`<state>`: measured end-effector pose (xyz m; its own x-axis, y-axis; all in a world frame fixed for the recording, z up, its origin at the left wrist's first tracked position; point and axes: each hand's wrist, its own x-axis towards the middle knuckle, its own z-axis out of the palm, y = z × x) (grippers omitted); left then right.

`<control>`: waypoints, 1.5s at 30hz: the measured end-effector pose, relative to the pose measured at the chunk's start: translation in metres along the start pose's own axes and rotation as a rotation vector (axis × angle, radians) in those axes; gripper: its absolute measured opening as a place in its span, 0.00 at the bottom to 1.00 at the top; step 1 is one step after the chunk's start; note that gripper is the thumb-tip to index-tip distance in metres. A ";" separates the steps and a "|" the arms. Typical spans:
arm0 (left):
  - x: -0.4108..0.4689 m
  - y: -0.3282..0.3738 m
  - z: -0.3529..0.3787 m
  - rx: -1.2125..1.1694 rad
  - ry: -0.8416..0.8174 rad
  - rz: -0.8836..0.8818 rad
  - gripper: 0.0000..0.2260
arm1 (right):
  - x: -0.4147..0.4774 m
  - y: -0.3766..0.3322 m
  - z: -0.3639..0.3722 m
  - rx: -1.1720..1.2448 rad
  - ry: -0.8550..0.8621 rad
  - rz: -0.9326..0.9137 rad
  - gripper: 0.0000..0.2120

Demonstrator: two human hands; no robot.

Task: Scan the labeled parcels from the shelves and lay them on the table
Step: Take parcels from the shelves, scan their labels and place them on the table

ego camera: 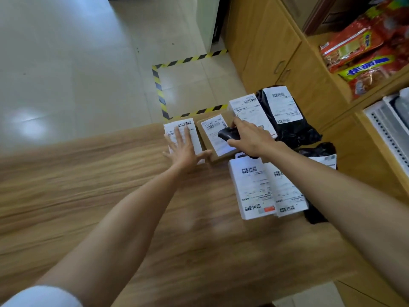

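Where seven parcels lie, two hands reach with one scanner.

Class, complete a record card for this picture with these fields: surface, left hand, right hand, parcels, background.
surface: wooden table
left hand: flat on a white labeled parcel, fingers spread
right hand: grips a black scanner over the brown box
parcels: other white parcels and black bags, labels up, at the table's far right
background: wooden shelving with red snack packets; striped tape on the floor
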<state>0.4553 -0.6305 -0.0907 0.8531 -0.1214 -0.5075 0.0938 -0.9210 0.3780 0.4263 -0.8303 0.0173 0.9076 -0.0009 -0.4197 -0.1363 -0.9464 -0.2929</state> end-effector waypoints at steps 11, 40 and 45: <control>-0.036 -0.034 -0.008 -0.083 0.007 -0.135 0.54 | -0.015 -0.005 -0.003 -0.026 -0.044 -0.111 0.22; -0.226 0.148 -0.128 0.608 0.882 0.008 0.59 | -0.182 0.046 -0.222 -0.182 0.333 -0.663 0.17; -0.238 0.155 -0.133 0.626 0.874 -0.013 0.58 | -0.188 0.054 -0.229 -0.247 0.336 -0.705 0.16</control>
<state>0.3346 -0.6954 0.1915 0.9485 -0.0321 0.3150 0.0379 -0.9762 -0.2136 0.3389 -0.9551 0.2770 0.8232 0.5615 0.0837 0.5668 -0.8045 -0.1774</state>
